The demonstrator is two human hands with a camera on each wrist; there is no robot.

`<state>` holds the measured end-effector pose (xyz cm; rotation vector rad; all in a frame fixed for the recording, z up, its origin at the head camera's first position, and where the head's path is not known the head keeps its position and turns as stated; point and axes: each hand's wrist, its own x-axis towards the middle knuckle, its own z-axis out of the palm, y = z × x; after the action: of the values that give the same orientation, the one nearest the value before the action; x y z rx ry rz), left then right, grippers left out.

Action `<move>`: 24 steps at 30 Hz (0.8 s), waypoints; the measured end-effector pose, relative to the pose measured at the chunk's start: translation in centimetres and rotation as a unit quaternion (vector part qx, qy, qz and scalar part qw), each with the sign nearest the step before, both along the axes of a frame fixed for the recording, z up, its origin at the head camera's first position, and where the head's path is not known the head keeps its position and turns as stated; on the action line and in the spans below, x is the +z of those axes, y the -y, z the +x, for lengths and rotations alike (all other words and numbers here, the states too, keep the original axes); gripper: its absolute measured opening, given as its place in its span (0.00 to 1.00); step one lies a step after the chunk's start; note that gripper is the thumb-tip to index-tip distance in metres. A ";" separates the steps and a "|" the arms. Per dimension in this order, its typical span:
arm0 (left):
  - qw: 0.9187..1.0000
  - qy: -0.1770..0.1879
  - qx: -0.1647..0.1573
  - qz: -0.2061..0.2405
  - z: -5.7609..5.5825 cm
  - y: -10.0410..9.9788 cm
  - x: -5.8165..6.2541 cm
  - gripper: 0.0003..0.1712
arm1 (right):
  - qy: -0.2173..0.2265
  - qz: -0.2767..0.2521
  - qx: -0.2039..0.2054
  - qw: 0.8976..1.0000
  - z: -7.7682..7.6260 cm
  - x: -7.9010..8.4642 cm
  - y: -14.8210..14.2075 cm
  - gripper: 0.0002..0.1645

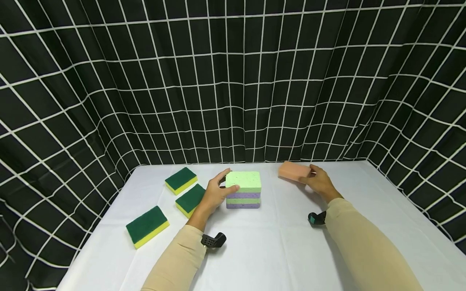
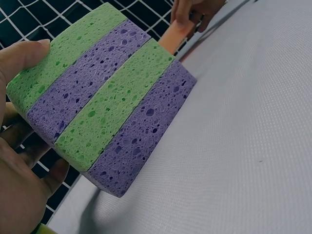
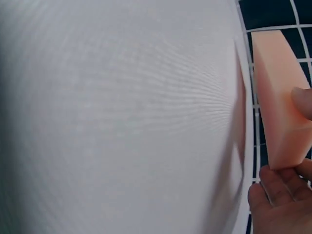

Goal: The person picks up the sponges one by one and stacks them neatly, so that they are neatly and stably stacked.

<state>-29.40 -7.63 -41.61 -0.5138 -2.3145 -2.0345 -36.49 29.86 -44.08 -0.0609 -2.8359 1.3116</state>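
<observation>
Near the middle of the table stands a neat stack of light green and purple sponges [image 1: 243, 195], alternating in colour, with a green one on top. My left hand [image 1: 214, 194] holds the stack's left side, its thumb against the top green sponge [image 2: 73, 48] and its other fingers behind, partly hidden. Farther right, my right hand [image 1: 320, 182] pinches a plain orange sponge [image 1: 292, 171] by its right end. In the right wrist view, the thumb lies on one face of the orange sponge [image 3: 280, 92] and the fingers are at its lower end. A shadow falls below it.
Three yellow sponges with dark green scouring tops lie left of my left forearm: one at the back [image 1: 181, 180], one partly behind the arm [image 1: 191, 199], one nearer the front [image 1: 147, 226]. A black curtain with a white grid [image 1: 236, 81] surrounds the white table [image 1: 269, 250].
</observation>
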 end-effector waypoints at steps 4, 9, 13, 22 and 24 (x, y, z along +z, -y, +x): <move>1.000 -0.001 -0.003 -0.002 0.0 0.0 0.0 0.41 | -0.013 -0.027 0.012 0.999 0.2 0.3 -0.1 0.57; 1.000 -0.002 -0.003 0.001 0.0 0.1 -0.1 0.41 | -0.028 -0.020 0.017 0.999 0.5 0.8 -0.2 0.58; 1.000 0.000 -0.004 -0.002 -0.1 0.1 -0.1 0.41 | -0.046 -0.020 0.024 0.998 0.7 1.1 -0.5 0.56; 1.000 0.003 0.000 0.005 -2.3 0.1 -2.9 0.43 | -0.075 -0.044 0.039 0.995 1.7 2.5 -0.7 0.54; 1.000 -0.001 0.005 0.007 -2.4 0.0 -3.1 0.43 | -0.073 -0.043 0.039 0.996 2.0 2.9 -0.7 0.55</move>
<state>-31.85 -7.66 -44.73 -0.5022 -2.2947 -2.0432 -34.48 30.54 -41.20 0.1399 -2.6840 1.3903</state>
